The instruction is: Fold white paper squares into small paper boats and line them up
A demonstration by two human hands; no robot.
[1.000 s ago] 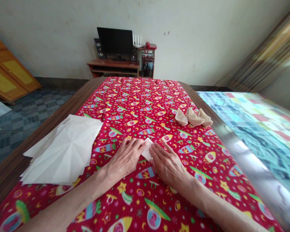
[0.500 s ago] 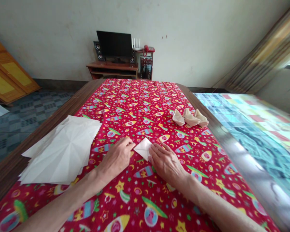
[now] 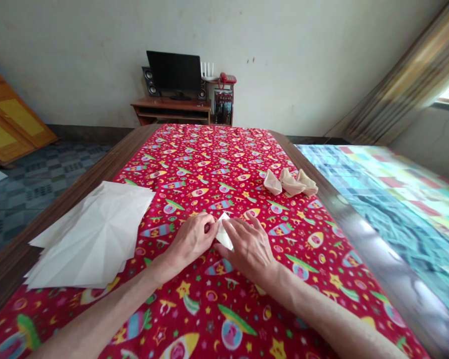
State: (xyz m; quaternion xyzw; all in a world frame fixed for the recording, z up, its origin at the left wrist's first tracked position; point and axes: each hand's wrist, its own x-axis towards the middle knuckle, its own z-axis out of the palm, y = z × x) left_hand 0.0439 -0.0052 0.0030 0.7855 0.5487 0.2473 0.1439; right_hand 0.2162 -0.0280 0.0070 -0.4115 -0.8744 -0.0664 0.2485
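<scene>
A small white folded paper (image 3: pixel 224 236) lies on the red patterned cloth in front of me, partly hidden by fingers. My left hand (image 3: pixel 195 234) pinches its left corner between thumb and index finger, the other fingers curled. Across the right side of the paper rests my right hand (image 3: pixel 249 242), fingers stretched out and lying fairly flat, thumb apart along the lower edge. To the left is a loose stack of white paper sheets (image 3: pixel 93 239), the top one marked with creases fanning from its middle. Several folded cream paper pieces (image 3: pixel 292 185) sit together at the right.
The red cloth (image 3: pixel 217 164) covers most of a dark wooden table (image 3: pixel 108 157). Beyond the table, a monitor (image 3: pixel 174 74) with speakers stands on a small desk (image 3: pixel 172 103), beside a red telephone (image 3: pixel 226 78). A bed (image 3: pixel 392 199) lies right, a wooden cabinet (image 3: pixel 15 114) left.
My right hand has slid left over the folded paper and covers more of it. My left hand has moved slightly right and now meets the paper's left corner.
</scene>
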